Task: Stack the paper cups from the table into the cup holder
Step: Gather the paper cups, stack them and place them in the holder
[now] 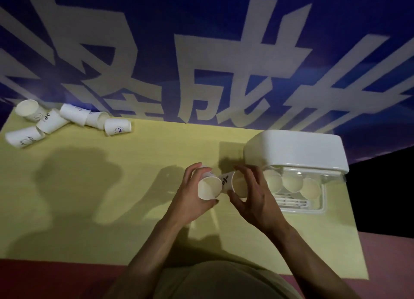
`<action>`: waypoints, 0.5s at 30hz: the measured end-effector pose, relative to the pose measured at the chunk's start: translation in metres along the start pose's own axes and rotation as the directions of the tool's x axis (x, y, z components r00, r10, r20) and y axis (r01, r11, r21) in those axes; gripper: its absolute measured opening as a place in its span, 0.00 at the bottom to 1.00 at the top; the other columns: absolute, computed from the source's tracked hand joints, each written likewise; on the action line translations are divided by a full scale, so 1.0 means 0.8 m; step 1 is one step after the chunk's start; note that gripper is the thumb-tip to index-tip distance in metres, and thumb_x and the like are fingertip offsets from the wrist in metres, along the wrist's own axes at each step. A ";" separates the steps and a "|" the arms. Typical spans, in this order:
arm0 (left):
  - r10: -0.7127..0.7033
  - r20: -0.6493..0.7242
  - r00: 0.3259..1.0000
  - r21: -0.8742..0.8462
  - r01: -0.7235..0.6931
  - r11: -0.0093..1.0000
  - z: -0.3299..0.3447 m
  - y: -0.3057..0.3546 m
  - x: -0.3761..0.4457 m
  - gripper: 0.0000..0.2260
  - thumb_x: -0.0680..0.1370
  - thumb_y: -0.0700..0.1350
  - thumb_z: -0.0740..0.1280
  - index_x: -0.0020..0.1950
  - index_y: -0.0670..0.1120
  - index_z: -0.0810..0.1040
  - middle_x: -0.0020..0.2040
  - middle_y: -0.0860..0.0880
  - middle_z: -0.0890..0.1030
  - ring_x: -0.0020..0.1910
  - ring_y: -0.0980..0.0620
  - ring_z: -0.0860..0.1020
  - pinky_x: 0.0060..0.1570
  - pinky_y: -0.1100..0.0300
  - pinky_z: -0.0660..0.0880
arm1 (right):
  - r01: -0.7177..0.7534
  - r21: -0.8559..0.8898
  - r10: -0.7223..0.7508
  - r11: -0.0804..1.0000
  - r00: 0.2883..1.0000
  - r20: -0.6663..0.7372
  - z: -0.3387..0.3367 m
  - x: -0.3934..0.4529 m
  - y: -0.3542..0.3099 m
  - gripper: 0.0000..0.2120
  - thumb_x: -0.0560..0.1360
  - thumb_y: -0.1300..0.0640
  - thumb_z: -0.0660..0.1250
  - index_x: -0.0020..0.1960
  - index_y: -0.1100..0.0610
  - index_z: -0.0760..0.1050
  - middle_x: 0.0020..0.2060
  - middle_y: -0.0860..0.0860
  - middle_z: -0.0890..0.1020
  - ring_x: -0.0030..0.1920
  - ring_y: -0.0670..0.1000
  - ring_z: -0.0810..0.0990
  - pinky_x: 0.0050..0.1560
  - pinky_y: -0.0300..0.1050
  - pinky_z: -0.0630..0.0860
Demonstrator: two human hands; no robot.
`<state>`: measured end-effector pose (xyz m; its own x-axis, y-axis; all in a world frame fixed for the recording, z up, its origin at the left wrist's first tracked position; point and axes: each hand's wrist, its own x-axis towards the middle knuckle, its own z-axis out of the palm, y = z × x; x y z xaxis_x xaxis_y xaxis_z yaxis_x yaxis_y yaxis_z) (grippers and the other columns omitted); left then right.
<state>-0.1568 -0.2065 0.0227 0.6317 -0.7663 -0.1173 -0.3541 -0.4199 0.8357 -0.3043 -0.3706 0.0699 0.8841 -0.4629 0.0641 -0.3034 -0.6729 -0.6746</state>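
My left hand (192, 198) grips a white paper cup (209, 188) whose open mouth faces me. My right hand (253, 193) holds a second paper cup (238, 184) with a black mark on its side, also mouth toward me, just right of the first. Both cups hang a little above the yellow table (134, 186). The white cup holder (295, 151) stands immediately right of my right hand, with three cup mouths (291, 182) showing in its clear lower part. Several loose paper cups (67, 119) lie tipped over at the table's far left corner.
A blue banner with large white characters (224, 63) rises behind the table's far edge. The table's near edge runs above a red floor (56, 280). My torso (224, 283) fills the bottom centre. Shadows of my arms fall on the tabletop at left.
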 end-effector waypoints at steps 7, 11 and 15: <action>-0.003 -0.035 0.999 0.033 0.004 0.999 0.111 0.105 -0.053 0.35 0.67 0.57 0.81 0.69 0.62 0.67 0.67 0.64 0.71 0.64 0.64 0.72 0.57 0.74 0.69 | 0.021 0.084 -0.026 0.996 0.998 0.057 -0.104 -0.088 0.083 0.31 0.76 0.52 0.76 0.75 0.51 0.69 0.67 0.47 0.69 0.62 0.47 0.76 0.62 0.41 0.76; 0.011 -0.013 1.000 0.091 -0.009 0.996 0.172 0.165 -0.062 0.35 0.69 0.61 0.78 0.71 0.64 0.65 0.67 0.64 0.73 0.61 0.60 0.74 0.52 0.61 0.78 | -0.019 0.081 0.015 0.997 0.999 0.048 -0.159 -0.131 0.135 0.31 0.76 0.48 0.76 0.75 0.49 0.69 0.67 0.45 0.69 0.59 0.41 0.73 0.57 0.39 0.77; 0.074 0.051 0.996 0.186 -0.082 0.979 0.221 0.217 -0.053 0.36 0.70 0.66 0.75 0.73 0.66 0.61 0.70 0.64 0.71 0.62 0.58 0.75 0.55 0.53 0.78 | -0.081 0.048 0.080 0.996 0.997 0.022 -0.208 -0.168 0.182 0.31 0.76 0.42 0.75 0.75 0.47 0.69 0.66 0.43 0.69 0.54 0.41 0.75 0.50 0.42 0.81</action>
<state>-0.3672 -0.3329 0.0775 0.5677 -0.8190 -0.0831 -0.5269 -0.4390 0.7278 -0.5264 -0.5026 0.0852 0.8648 -0.5020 -0.0065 -0.3564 -0.6047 -0.7123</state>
